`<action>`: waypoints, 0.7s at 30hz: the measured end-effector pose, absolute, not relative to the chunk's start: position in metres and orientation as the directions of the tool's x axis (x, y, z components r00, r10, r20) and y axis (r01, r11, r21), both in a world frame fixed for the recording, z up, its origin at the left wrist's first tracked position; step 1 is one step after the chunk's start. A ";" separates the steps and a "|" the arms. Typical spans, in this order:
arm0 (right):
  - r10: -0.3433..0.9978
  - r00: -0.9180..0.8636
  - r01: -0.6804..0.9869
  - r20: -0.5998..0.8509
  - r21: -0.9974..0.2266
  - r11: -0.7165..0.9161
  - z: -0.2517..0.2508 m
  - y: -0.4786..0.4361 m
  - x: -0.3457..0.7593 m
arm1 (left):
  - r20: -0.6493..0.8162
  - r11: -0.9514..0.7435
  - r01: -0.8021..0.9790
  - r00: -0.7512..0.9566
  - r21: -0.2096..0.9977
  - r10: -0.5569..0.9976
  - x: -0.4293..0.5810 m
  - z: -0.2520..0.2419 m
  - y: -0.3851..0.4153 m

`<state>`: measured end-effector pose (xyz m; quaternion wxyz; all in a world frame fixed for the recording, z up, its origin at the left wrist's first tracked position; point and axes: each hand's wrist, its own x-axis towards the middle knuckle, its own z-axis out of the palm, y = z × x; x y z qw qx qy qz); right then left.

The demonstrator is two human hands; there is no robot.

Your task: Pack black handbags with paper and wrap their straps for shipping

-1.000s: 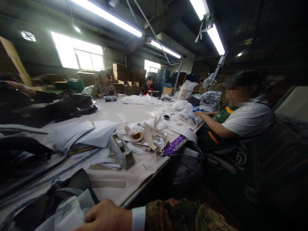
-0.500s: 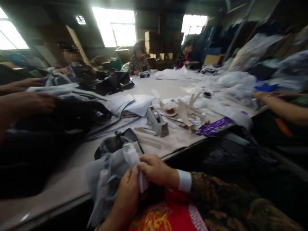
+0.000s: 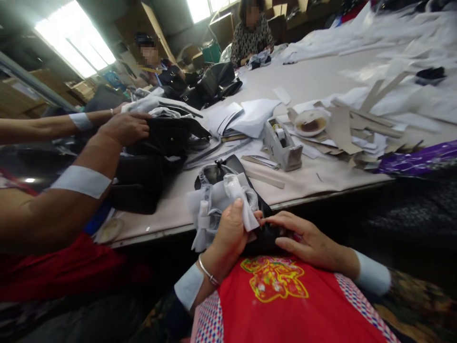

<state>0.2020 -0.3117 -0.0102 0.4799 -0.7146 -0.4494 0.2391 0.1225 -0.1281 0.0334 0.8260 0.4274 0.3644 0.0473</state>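
My left hand [image 3: 228, 231] is closed around a strip of white wrapping paper [image 3: 249, 214], its thumb pressed on top. The strip is part of pale wrapping around straps and hardware on a black bag [image 3: 235, 166], which lies at the table's front edge, partly over my lap. My right hand [image 3: 310, 238] is just to the right, palm down over the bag's dark side. Its fingers are stretched out and apart, the fingertips close to my left fingers; I cannot tell whether they touch. Another wrapped strap end [image 3: 203, 214] hangs at the left.
A grey tape dispenser [image 3: 285, 150] stands behind the bag, beside a dish with brown residue [image 3: 311, 124] and cardboard strips [image 3: 341, 131]. White sheets [image 3: 250, 116] lie farther back. At left, a co-worker's hands [image 3: 123, 128] rest on black bags [image 3: 143, 183]. Purple plastic [image 3: 421, 157] lies at right.
The view has swung left and down. My right hand has come off the white wrapping paper and its fingers have spread; my left hand still grips it.
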 end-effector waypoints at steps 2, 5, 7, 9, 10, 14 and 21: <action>0.873 0.482 0.387 0.075 -0.912 -0.135 -0.014 -0.312 0.195 | -0.584 0.638 0.242 0.705 0.731 0.401 0.125 0.034 -0.129; 0.870 0.487 0.362 0.076 -0.924 -0.122 -0.020 -0.308 0.189 | -0.595 0.659 0.217 0.683 0.720 0.424 0.126 0.033 -0.131; 0.890 0.449 0.345 0.084 -0.934 -0.086 -0.023 -0.306 0.188 | -0.595 0.663 0.208 0.677 0.719 0.433 0.123 0.033 -0.133; 0.908 0.412 0.355 0.079 -0.931 -0.080 -0.024 -0.305 0.190 | -0.592 0.656 0.215 0.681 0.723 0.430 0.119 0.032 -0.135; 0.914 0.399 0.372 0.068 -0.924 -0.093 -0.024 -0.305 0.191 | -0.586 0.650 0.220 0.692 0.728 0.422 0.116 0.032 -0.136; 0.935 0.354 0.439 0.018 -0.886 -0.149 -0.018 -0.305 0.193 | -0.531 0.602 0.221 0.744 0.767 0.404 0.107 0.033 -0.139; 0.938 0.343 0.466 0.052 -0.876 -0.122 -0.012 -0.301 0.222 | -0.453 0.360 0.301 0.748 0.883 0.485 0.103 0.027 -0.139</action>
